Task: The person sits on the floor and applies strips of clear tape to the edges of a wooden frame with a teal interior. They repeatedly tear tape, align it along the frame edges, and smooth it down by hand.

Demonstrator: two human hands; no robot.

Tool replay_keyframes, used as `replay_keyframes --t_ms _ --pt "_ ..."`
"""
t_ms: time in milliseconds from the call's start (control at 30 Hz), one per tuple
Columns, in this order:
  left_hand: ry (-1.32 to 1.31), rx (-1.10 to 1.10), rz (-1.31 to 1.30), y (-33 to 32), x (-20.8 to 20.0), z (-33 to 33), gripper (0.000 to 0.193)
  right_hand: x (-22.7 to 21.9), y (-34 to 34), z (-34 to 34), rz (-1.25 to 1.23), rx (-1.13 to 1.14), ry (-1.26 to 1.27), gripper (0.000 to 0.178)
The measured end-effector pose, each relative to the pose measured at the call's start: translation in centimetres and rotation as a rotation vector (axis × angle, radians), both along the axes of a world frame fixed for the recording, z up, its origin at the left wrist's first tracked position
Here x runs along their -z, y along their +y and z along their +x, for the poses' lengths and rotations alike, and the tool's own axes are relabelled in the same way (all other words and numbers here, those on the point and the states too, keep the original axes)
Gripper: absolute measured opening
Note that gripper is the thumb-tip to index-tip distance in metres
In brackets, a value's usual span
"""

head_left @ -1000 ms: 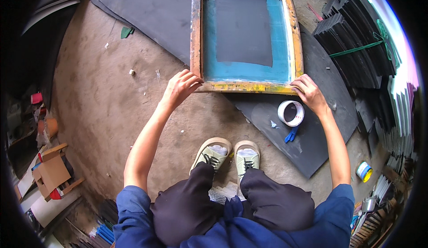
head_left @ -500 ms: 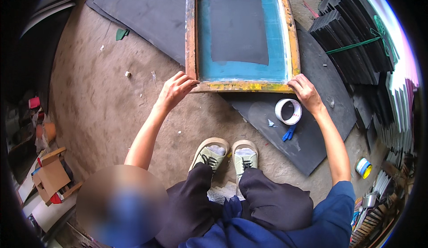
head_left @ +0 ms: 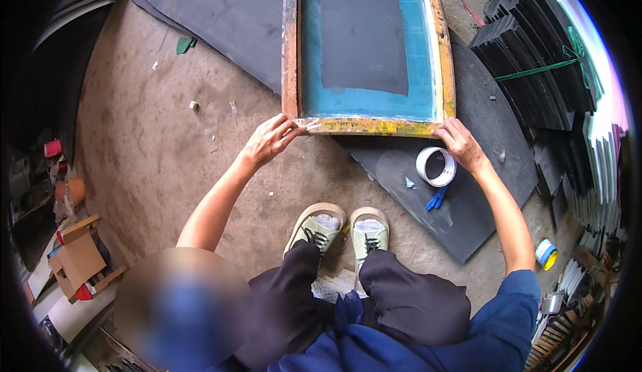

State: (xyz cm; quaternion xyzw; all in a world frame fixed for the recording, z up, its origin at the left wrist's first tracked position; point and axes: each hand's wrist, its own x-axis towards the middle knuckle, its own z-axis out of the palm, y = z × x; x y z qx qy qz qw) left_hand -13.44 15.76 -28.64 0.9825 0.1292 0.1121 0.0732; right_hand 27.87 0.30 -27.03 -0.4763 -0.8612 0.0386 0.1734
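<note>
A wooden screen-printing frame (head_left: 374, 128), smeared with yellow paint, lies ahead of me. Its mesh (head_left: 421, 104) is blue around a dark rectangle. At the frame's near left corner, my left hand (head_left: 269, 141) is closed in a pinch, and a clear, shiny strip of tape (head_left: 310, 124) shows at its fingertips along the near bar. My right hand (head_left: 461, 146) pinches at the near right corner; what lies between those fingertips is too small to make out. Just below that hand, a white roll of tape (head_left: 436, 166) lies on a black sheet (head_left: 455, 228).
Beside the roll is a small blue object (head_left: 437, 198). Stacked black sheets (head_left: 535, 71) tied with green string stand at the right, with a small tin (head_left: 546, 254) nearer me. More black sheets (head_left: 214, 21) lie far left. An open cardboard box (head_left: 77, 263) sits at the left.
The view has shifted slightly. My left hand has drawn a little away from the frame's corner, and the clear strip now shows at its fingertips. My right hand stays at its corner.
</note>
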Motion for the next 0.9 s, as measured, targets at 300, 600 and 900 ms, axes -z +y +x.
replay_keyframes --t_ms 300,600,900 --pt "0.071 -0.063 0.097 -1.2 -0.1 -0.6 0.044 -0.9 -3.0 1.0 -0.156 0.134 -0.053 0.050" --pt "0.254 -0.262 0.145 -4.4 -0.2 -1.4 0.061 1.6 5.3 -18.9 -0.006 0.111 0.083 0.056" --pt "0.288 -0.305 0.158 -5.3 -0.3 -1.7 0.066 2.7 2.1 -16.6 -0.238 0.137 -0.063 0.084"
